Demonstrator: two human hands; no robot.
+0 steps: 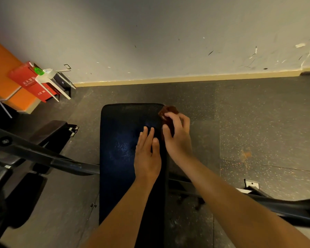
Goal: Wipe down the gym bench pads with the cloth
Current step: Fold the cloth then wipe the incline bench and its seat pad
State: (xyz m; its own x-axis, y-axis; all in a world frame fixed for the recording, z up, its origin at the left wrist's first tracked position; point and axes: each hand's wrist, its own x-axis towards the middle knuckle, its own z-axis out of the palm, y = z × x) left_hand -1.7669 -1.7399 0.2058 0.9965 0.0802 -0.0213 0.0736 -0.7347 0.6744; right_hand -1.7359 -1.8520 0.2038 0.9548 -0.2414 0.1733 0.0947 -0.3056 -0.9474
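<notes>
- Fingers (172, 116) of my right hand (177, 140) curl round a bunched, dark reddish-brown cloth (169, 109). They pinch it against my thumb at the right edge of the long, dark blue padded vinyl bench pad (120, 144), just right of the frame's centre.
- My left hand (147, 156) lies flat on the pad in the middle of the frame, just beside the right hand. Its fingers (145, 136) are straight and close together, holding nothing.
- The cloth sits near the pad's far right corner, partly off the edge, so I judge the stroke in hand covers the side and that corner.
- To do it well I should spread the wad flatter under my palm, because a tight ball touches little surface.
- Long, overlapping passes down the pad towards the lower frame should suit it better than dabbing.
- The sheen in the middle of the pad may be moisture; I cannot tell.
- My flat left hand can brace the pad, but I should lift it to wipe beneath.
</notes>
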